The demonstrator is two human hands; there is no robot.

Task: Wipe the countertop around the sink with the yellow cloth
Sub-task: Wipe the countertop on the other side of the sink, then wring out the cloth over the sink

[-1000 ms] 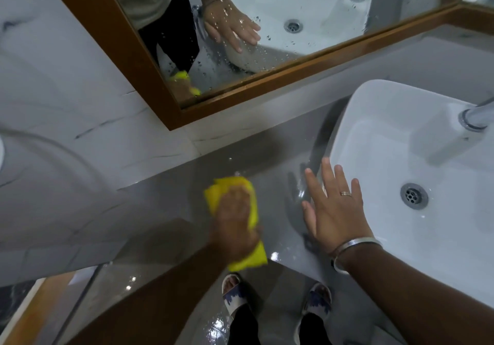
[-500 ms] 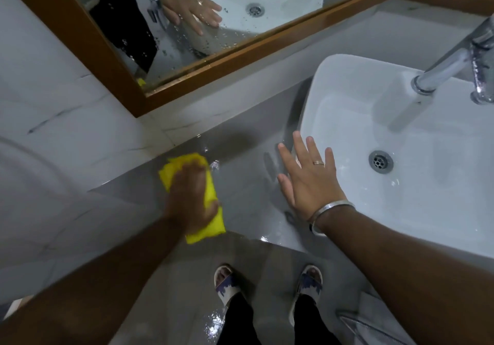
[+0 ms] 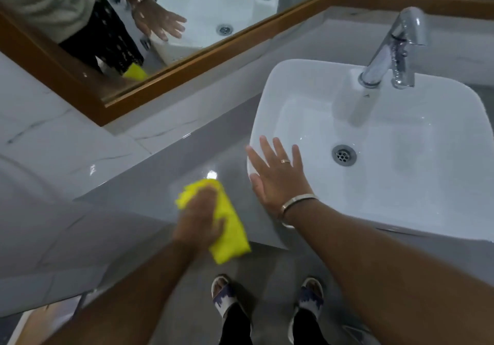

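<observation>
Grey countertop [image 3: 149, 184], bunched yellow cloth [image 3: 230, 227] under left hand [image 3: 199, 220]

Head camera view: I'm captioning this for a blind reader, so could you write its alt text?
A person's left hand presses a yellow cloth on the grey countertop beside a white sink. The right hand lies flat, fingers spread, on the sink's left rim; a chrome tap and a wood-framed mirror are behind.

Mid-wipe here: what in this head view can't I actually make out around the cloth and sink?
- Countertop under the yellow cloth: covered by the cloth and left hand, so dirt there is unknowable.
- Left hand's fingers: motion-blurred.
- Sink left rim: hidden beneath the flat right hand.
- Counter right of the sink: cut off by the frame edge.
- Faucet base rear: hidden by its own body.
</observation>
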